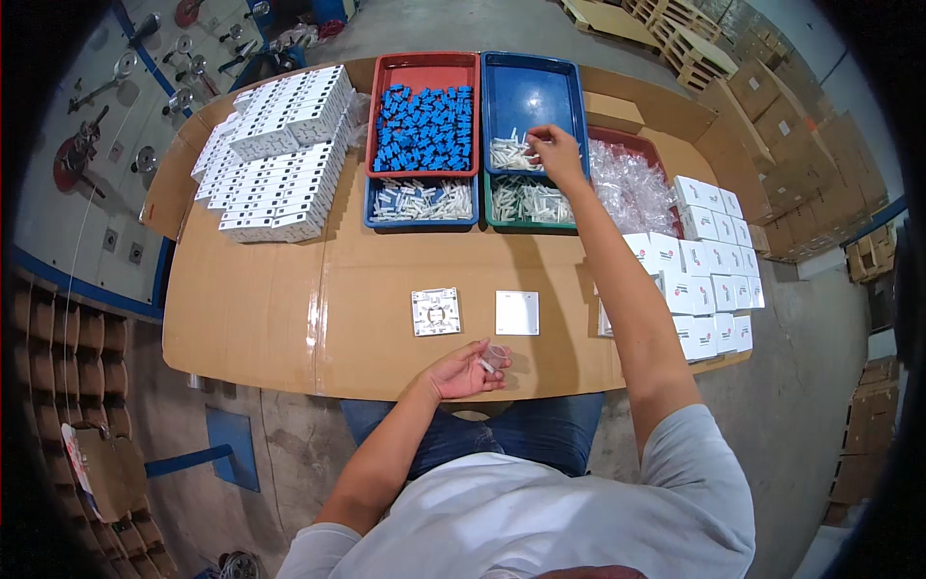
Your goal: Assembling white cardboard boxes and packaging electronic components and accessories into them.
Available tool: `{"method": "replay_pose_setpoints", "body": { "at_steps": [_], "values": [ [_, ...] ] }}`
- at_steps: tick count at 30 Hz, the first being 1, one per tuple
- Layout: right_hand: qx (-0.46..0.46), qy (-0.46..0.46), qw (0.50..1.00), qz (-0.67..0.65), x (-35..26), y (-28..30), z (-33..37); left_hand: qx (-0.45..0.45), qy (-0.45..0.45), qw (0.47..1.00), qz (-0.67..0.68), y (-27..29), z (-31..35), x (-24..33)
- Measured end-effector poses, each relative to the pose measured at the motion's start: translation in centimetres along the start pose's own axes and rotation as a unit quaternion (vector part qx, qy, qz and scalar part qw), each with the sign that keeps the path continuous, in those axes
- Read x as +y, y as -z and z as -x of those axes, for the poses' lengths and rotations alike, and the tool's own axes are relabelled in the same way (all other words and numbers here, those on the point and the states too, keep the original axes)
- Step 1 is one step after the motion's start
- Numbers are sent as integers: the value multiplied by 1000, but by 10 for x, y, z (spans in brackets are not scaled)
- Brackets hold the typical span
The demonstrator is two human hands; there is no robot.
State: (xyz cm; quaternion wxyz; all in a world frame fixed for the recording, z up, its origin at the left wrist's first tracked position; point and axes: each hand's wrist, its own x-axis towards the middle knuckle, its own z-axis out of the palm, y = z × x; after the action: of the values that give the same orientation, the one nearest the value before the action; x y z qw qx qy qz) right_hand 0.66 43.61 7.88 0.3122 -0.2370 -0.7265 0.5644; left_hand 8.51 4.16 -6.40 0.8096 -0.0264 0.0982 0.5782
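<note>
My left hand (463, 372) is near the table's front edge, palm up. Its fingers are closed on a small see-through plastic bag (497, 355), with a small white piece showing at it. My right hand (556, 154) reaches over the front of the upper blue tray (531, 87), which holds small white plastic pieces (509, 151). Its thumb and fingers are pinched together; what is between them is too small to make out. Between me and the trays lie a square white plate with a patterned, recessed face (436, 312) and a plain white square plate (517, 314).
A red tray (425, 71) holds blue parts. Small white pieces fill a lower blue tray (421, 224) and a green tray (529, 226). See-through bags (627, 179) are heaped at right, beside stacked white boxes (704, 256). More boxes (285, 154) stand at left. Cardboard (241, 299) covers the table.
</note>
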Motion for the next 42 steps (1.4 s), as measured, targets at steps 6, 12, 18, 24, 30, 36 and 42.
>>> {"method": "replay_pose_setpoints", "body": {
  "at_steps": [6,12,18,24,30,36,42],
  "values": [
    [-28,-43,981,-186,-30,24,82,-16,-47,999,-1,8,0,-5],
    [-12,-96,964,-250,-76,19,225,-77,-108,991,12,4,-2,-2],
    [-46,-72,991,-99,-83,7,308,-32,-149,988,-14,-60,15,-13],
    [-121,-41,989,-76,-100,-13,326,85,-234,954,-167,-98,31,-30],
    [-202,27,978,36,-108,-10,321,74,-269,936,-216,-107,38,-33],
    [-292,119,936,156,-117,-10,316,62,-281,934,-214,-99,35,-32],
    [-299,5,954,18,-115,-7,319,83,-272,940,-189,-104,35,-31]
  ]
}}
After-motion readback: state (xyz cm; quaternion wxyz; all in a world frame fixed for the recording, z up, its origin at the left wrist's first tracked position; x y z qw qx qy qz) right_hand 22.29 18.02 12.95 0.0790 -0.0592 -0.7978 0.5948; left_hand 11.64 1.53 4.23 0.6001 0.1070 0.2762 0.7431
